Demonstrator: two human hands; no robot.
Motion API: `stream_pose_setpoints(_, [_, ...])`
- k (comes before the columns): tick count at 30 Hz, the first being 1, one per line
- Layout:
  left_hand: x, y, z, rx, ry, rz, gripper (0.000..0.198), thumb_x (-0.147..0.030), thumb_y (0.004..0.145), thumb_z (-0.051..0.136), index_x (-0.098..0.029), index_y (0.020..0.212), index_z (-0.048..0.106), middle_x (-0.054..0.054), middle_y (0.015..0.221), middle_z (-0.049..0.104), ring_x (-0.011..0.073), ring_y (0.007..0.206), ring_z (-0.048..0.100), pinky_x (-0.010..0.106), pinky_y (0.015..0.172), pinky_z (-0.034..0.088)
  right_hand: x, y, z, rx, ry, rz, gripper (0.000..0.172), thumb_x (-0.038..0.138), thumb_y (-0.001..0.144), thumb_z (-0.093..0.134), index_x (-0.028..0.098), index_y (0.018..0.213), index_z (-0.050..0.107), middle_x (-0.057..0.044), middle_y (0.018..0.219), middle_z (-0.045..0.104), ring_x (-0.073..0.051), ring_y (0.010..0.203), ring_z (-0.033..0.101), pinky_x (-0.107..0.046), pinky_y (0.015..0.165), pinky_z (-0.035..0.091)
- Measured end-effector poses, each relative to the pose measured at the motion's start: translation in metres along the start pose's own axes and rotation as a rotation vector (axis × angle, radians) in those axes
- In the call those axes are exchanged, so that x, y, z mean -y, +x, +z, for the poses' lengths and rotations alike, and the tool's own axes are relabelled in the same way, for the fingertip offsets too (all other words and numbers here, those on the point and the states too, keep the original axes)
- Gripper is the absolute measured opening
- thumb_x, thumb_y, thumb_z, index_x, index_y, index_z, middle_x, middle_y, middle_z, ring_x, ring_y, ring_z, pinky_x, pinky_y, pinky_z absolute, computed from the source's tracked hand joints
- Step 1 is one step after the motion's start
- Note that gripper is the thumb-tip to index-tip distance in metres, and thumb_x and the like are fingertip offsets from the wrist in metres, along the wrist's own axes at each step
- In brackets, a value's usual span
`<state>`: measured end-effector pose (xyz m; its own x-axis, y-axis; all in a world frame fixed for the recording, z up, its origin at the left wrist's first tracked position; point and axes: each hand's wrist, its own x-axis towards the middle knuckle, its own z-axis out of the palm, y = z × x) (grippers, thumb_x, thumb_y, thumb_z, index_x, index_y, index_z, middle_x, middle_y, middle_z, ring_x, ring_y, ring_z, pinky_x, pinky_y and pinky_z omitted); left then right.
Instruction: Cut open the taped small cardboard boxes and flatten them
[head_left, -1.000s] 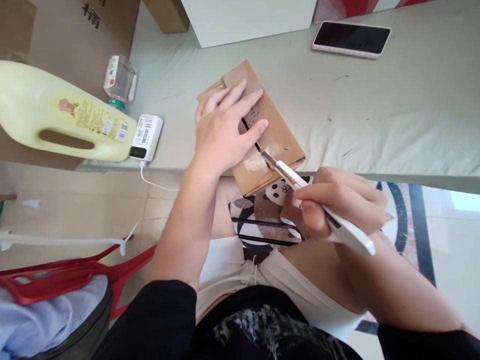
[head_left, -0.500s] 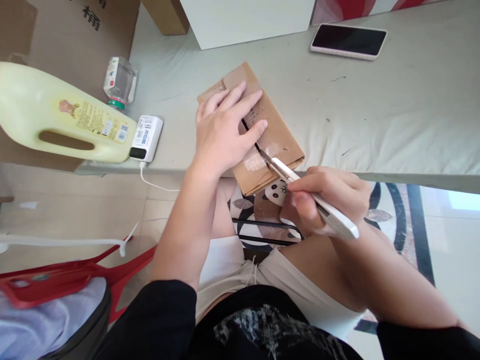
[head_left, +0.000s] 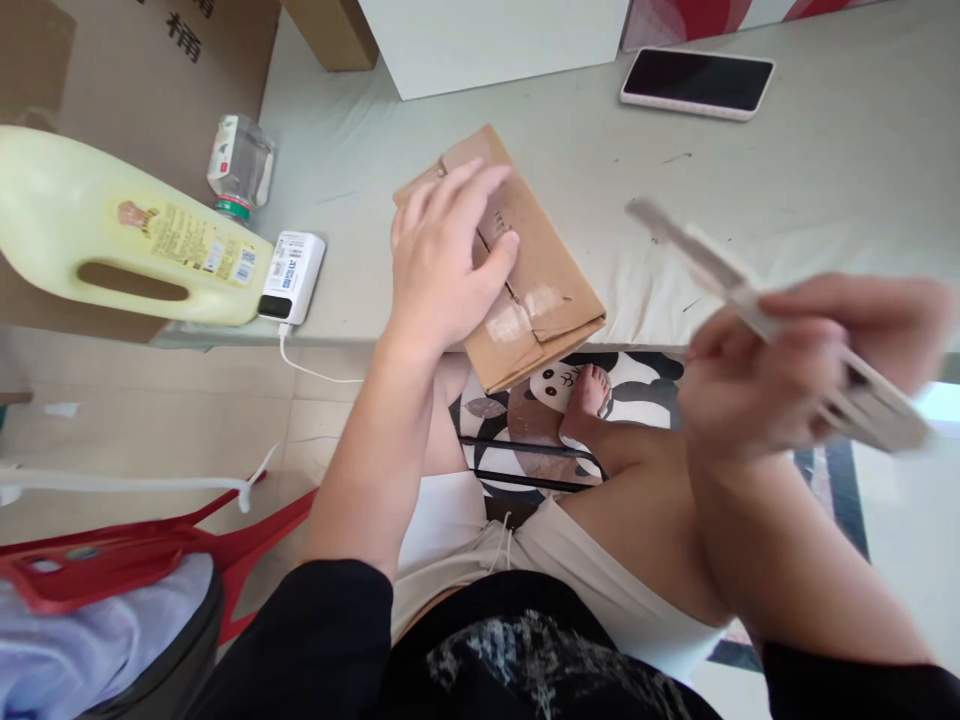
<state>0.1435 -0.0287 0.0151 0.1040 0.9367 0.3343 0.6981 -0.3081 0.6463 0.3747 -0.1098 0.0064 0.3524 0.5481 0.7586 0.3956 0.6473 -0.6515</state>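
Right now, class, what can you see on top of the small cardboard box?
The left hand lies over the small cardboard box, whose near end bears clear tape. The part of the surface beneath that hand cannot be seen.

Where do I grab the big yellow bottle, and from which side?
I'd take the yellow bottle by its handle, coming from the front edge of the table. The long hole beside the handle seems made for curling round it, and it's on that near side; the big cardboard box is behind.
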Motion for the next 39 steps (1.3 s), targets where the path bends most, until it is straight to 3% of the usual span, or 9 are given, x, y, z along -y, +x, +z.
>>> stream_pose_setpoints(2, [0.004,-0.002,-0.001,-0.061,-0.020,0.029,0.043,-0.061,0.084,0.066,-0.039,0.120,0.064,-0.002,0.140,0.062,0.0328,0.147,0.042,0.059,0.128,0.029,-0.013,0.000,0.002,0.202,-0.165,0.121,0.011,0.032,0.095,0.057,0.027,0.103,0.062,-0.001,0.072,0.061,-0.018,0.059,0.061,-0.034,0.053,0.047])
stream_pose_setpoints(4, [0.009,-0.007,-0.006,-0.152,-0.046,0.064,0.043,-0.067,0.091,0.055,-0.032,0.117,0.060,0.001,0.133,0.062,0.0299,0.146,0.044,0.058,0.127,0.030,-0.029,-0.003,0.005,0.480,-0.302,0.252,0.033,0.030,0.092,0.058,0.024,0.124,0.058,-0.010,0.102,0.070,-0.025,0.086,0.069,-0.042,0.076,0.057])
stream_pose_setpoints(7, [0.007,-0.027,-0.015,-0.298,-0.030,0.134,0.051,-0.074,0.093,0.047,-0.028,0.111,0.059,0.005,0.126,0.060,0.0294,0.136,0.050,0.058,0.125,0.033,-0.053,-0.013,0.012,0.725,-0.511,0.403,0.056,0.038,0.090,0.059,0.019,0.142,0.050,-0.019,0.129,0.064,-0.034,0.112,0.065,-0.053,0.094,0.055])
stream_pose_setpoints(9, [-0.005,-0.048,-0.021,-0.239,0.008,0.134,0.053,-0.072,0.091,0.054,-0.029,0.121,0.059,0.008,0.136,0.055,0.0312,0.140,0.047,0.057,0.126,0.032,-0.063,-0.019,0.016,0.798,-0.590,0.475,0.064,0.042,0.089,0.059,0.016,0.146,0.048,-0.022,0.131,0.061,-0.038,0.112,0.063,-0.055,0.093,0.054])
stream_pose_setpoints(12, [-0.029,-0.082,-0.024,-0.010,0.106,0.112,0.093,-0.077,0.073,0.071,-0.028,0.148,0.046,0.015,0.158,0.037,0.0403,0.153,0.031,0.064,0.127,0.027,-0.070,-0.024,0.021,0.825,-0.656,0.501,0.069,0.043,0.086,0.060,0.013,0.148,0.050,-0.024,0.127,0.061,-0.039,0.107,0.063,-0.054,0.088,0.055])
stream_pose_setpoints(15, [-0.037,-0.102,-0.020,0.075,0.128,0.014,0.103,-0.065,0.069,0.082,-0.037,0.156,0.035,0.012,0.166,0.029,0.0407,0.158,0.023,0.064,0.126,0.031,-0.071,-0.027,0.022,0.811,-0.673,0.450,0.068,0.043,0.085,0.059,0.013,0.145,0.054,-0.023,0.120,0.062,-0.038,0.104,0.062,-0.054,0.085,0.055])
stream_pose_setpoints(25, [-0.005,-0.097,-0.022,-0.079,-0.104,0.007,0.074,-0.067,0.082,0.067,-0.043,0.147,0.040,0.007,0.162,0.041,0.0351,0.149,0.046,0.055,0.111,0.054,-0.077,-0.029,0.024,0.793,-0.741,0.396,0.060,0.038,0.086,0.057,0.009,0.139,0.058,-0.024,0.120,0.059,-0.041,0.115,0.057,-0.061,0.100,0.047])
stream_pose_setpoints(30, [0.003,-0.092,-0.026,-0.300,0.007,0.034,0.055,-0.060,0.092,0.053,-0.039,0.142,0.049,0.007,0.142,0.062,0.0314,0.138,0.058,0.054,0.114,0.052,-0.064,-0.028,0.024,0.877,-0.761,0.398,0.051,0.038,0.089,0.055,0.015,0.133,0.064,-0.026,0.139,0.054,-0.045,0.124,0.054,-0.064,0.099,0.047])
stream_pose_setpoints(39, [0.016,-0.088,-0.032,-0.336,0.019,0.013,0.060,-0.048,0.094,0.049,-0.038,0.152,0.041,0.002,0.159,0.048,0.0295,0.155,0.037,0.054,0.128,0.036,-0.052,-0.027,0.026,0.851,-0.680,0.370,0.046,0.037,0.089,0.055,0.017,0.129,0.065,-0.025,0.148,0.051,-0.048,0.140,0.044,-0.069,0.106,0.039])
